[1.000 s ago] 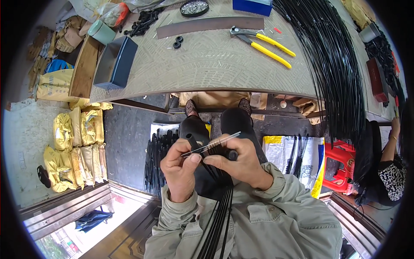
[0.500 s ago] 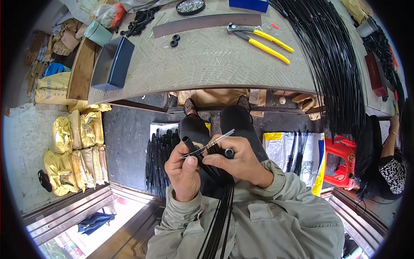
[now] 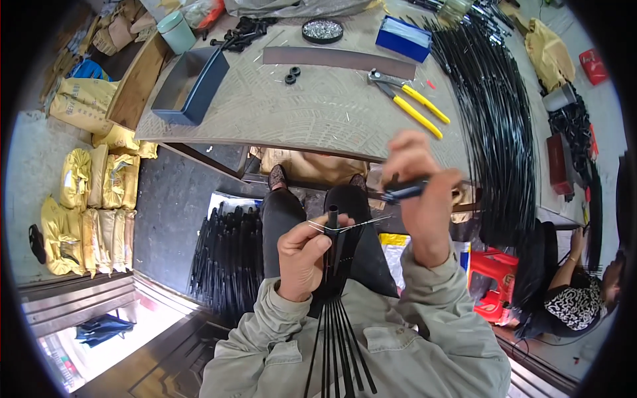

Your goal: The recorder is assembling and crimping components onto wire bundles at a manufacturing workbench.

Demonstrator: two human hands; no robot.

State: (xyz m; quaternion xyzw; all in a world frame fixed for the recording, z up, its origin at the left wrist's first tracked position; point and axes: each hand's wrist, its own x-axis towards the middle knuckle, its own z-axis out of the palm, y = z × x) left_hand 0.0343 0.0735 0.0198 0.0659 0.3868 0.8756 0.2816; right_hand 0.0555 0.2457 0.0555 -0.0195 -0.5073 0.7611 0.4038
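My left hand (image 3: 302, 259) is closed on a black tube (image 3: 333, 217) held upright over my lap, thumb and forefinger pinching it near its top. A thin wire (image 3: 369, 221) crosses the tube and sticks out to the right, its end loose. Below, several slim black rods (image 3: 340, 331) fan out toward my chest. My right hand (image 3: 430, 211) is raised to the right, near the table's front edge, and smeared by motion. It is closed around a short black cylindrical piece (image 3: 406, 190), whose exact kind is blurred.
On the table (image 3: 292, 113) lie yellow-handled cutters (image 3: 415, 106), a metal strip (image 3: 338, 61), black rings (image 3: 292, 75), a dish of small bits (image 3: 322, 30) and a dark box (image 3: 191, 86). Long black rods (image 3: 491, 113) hang off its right side. A co-worker (image 3: 576, 298) sits at right.
My right hand has left the wire and moved up and right with the black piece. My left hand keeps the tube, now more upright. The wire's right end is free. The view has shifted.
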